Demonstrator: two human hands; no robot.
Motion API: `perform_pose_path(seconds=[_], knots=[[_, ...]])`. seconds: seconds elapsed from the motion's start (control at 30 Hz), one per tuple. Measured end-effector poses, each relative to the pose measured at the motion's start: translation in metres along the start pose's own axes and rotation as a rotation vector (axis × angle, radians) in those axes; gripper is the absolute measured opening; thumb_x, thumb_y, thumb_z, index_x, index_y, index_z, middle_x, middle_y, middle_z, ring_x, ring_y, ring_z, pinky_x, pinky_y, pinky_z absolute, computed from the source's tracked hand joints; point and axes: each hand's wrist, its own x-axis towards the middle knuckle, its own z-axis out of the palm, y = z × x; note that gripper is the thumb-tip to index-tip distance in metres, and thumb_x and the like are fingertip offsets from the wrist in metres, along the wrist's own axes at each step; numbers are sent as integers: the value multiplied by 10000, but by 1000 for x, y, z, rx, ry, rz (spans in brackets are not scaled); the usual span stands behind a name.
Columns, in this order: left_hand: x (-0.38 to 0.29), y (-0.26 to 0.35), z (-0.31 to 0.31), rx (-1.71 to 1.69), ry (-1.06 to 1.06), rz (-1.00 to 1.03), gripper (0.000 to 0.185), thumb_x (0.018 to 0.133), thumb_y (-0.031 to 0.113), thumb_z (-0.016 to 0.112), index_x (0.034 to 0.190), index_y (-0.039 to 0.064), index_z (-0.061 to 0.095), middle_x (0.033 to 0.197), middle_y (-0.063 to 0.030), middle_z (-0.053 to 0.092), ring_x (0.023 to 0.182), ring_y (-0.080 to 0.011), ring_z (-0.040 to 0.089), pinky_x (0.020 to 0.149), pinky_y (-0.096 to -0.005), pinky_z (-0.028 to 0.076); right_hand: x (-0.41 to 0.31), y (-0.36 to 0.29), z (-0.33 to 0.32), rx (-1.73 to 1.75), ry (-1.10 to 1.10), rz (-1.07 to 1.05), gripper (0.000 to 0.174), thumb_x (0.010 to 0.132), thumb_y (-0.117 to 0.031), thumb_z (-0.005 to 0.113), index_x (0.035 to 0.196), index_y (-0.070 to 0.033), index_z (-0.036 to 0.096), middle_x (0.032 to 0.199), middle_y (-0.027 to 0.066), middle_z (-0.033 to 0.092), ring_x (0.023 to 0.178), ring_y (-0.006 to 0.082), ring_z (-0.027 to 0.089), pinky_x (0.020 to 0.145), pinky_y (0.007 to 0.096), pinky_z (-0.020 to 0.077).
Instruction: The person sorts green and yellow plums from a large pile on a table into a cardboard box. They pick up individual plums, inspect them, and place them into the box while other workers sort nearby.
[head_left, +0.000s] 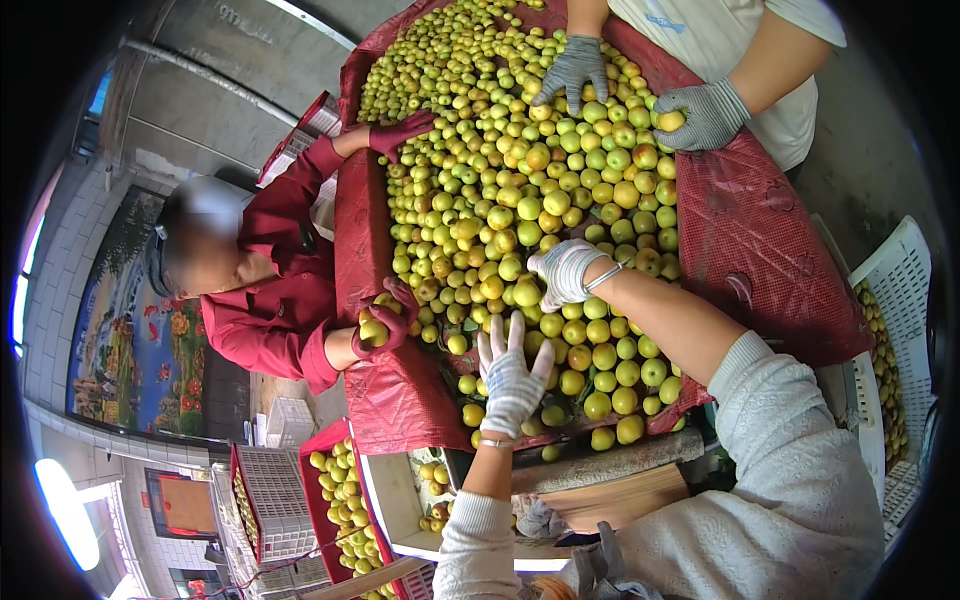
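Observation:
A large heap of small round yellow-green fruits (480, 180), apparently jujubes, some with reddish-brown patches, covers a sorting table lined with red quilted sheeting (401, 401). My left hand (512, 386), in a striped white knit glove, is spread over the near part of the heap, fingers apart and nothing held. Farther up and to the right, my right hand (566, 274) wears a matching glove. Its fingers bend down among the fruits beside a green one (527, 292); whether they grip anything is hidden. A bracelet circles each wrist.
Left, a co-worker in red (277, 285) holds fruits in one gloved hand (386, 322). Opposite, another person's grey-gloved hands (701, 116) work in the heap, one holding a fruit. Fruit-filled crates (307, 465), a white bin (401, 487) and a white basket (896, 277) stand around.

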Motion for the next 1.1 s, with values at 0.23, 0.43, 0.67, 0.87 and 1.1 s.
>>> perform_pose_path(seconds=[0.23, 0.43, 0.67, 0.87, 1.1], knots=[[-78, -21, -43, -324, -292, -21, 598, 884, 333, 672, 1421, 132, 503, 1493, -250, 391, 1394, -419, 336, 1143, -463, 306, -4, -22, 24, -103, -168, -266, 802, 753, -489, 764, 1408, -109, 500, 1251, 158, 654, 1103, 336, 641, 944, 417, 502], [-76, 5, -54, -1354, 79, -572, 477, 1006, 393, 526, 1351, 64, 524, 1204, -117, 625, 944, -201, 655, 731, -328, 540, -49, -44, 8, 41, -77, -434, 710, 835, -507, 712, 1386, -110, 507, 1154, 156, 682, 1052, 331, 655, 906, 415, 508], [-59, 17, -37, -2230, -396, -622, 486, 953, 465, 558, 1231, 69, 601, 1090, -181, 618, 809, -240, 584, 523, -240, 522, -44, -5, -6, 343, 390, -351, 620, 920, -524, 585, 1362, -92, 533, 1318, 173, 571, 1221, 331, 546, 1063, 426, 411], [-57, -22, -36, -2296, -315, -618, 332, 903, 244, 591, 1173, 54, 624, 902, -120, 636, 675, -211, 586, 443, -217, 473, -10, 45, -3, 113, 445, 394, 771, 914, -561, 535, 1541, -179, 300, 1578, 201, 275, 1469, 430, 183, 1174, 554, 188], [-64, -54, -24, -2296, 81, -811, 374, 823, 127, 542, 1173, 69, 663, 1026, -125, 699, 842, -279, 676, 665, -338, 598, -22, -35, 35, -61, 276, -31, 869, 842, -642, 588, 1540, -214, 297, 1580, 218, 226, 1445, 499, 188, 1155, 581, 194]])
